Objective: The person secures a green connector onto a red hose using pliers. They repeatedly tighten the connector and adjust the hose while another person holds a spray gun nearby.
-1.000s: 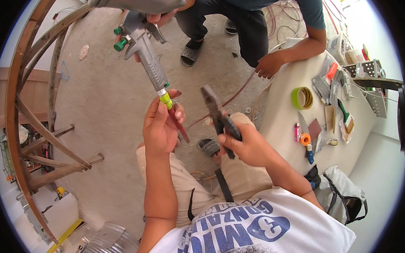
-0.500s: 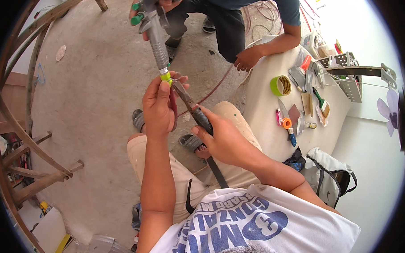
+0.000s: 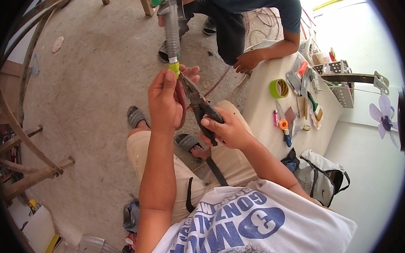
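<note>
My left hand (image 3: pixel 162 99) grips the red hose (image 3: pixel 181 98) just below a yellow-green band (image 3: pixel 174 68), its thumb against the band and some fingers stretched past it. Above the band rises the ribbed grey handle (image 3: pixel 171 36) of an air tool with a green knob (image 3: pixel 157 1); its top is cut off by the frame. A co-worker's hand is partly visible beside it. In my right hand (image 3: pixel 229 128) are pliers (image 3: pixel 196 99) with black grips, the handles spread apart. Their jaws reach the hose beside the band; whether they touch it I cannot tell.
A co-worker's forearm (image 3: pixel 280 50) rests on the pale ledge (image 3: pixel 255 111) at right. On it lie green tape (image 3: pixel 279 88), a brush (image 3: pixel 315 107), scrapers and an orange-and-blue tool (image 3: pixel 285 131). A grey bag (image 3: pixel 315 176) stands below, a purple fan (image 3: pixel 384 115) at far right, wooden legs (image 3: pixel 29 146) at left.
The pliers' handles have spread apart from nearly together. The air tool, band and my left hand have shifted slightly right and up in the picture.
</note>
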### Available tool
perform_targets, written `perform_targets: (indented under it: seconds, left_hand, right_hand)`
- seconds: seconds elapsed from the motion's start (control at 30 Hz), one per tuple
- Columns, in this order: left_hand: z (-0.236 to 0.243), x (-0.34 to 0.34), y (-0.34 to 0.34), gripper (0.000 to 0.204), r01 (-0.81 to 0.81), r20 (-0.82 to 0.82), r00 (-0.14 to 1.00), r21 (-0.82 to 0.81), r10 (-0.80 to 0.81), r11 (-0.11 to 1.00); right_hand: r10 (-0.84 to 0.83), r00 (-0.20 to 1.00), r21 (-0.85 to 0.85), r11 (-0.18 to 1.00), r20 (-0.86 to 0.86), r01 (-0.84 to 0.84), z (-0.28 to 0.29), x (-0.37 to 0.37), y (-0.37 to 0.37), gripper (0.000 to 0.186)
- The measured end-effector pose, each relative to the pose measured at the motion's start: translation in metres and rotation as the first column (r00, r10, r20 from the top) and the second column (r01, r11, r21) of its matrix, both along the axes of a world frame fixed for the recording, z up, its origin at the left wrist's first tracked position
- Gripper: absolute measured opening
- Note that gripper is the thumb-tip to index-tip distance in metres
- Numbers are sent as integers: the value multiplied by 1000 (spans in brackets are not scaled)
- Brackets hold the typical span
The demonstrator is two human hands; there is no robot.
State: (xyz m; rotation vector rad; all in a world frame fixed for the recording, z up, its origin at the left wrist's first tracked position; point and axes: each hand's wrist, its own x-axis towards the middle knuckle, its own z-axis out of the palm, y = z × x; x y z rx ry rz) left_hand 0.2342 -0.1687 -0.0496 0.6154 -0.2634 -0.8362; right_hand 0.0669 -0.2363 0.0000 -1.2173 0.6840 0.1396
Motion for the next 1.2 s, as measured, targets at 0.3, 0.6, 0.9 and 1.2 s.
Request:
perform_targets:
  seconds: [0.3,0.6,0.9,1.2]
  left_hand:
    - [17,-7,-1,34,-11,51,999,78,7,997]
    - [11,-9,1,48,132,116,981,180,-154,975]
    - [-8,-5,-4,61,304,44,949,124,-311,944]
    - [-6,-15,-13,60,245,121,958,133,-261,960]
  right_hand:
    - [111,982,114,985,151,-129,-5,-13,-21,35]
    - [-111,926,51,994,360,99,-26,-44,-36,50]
    - [-372,912,265,910,174,320,-71,-9,-6,38]
    - [-238,925,267,950,295,160,-65,-4,-9,37]
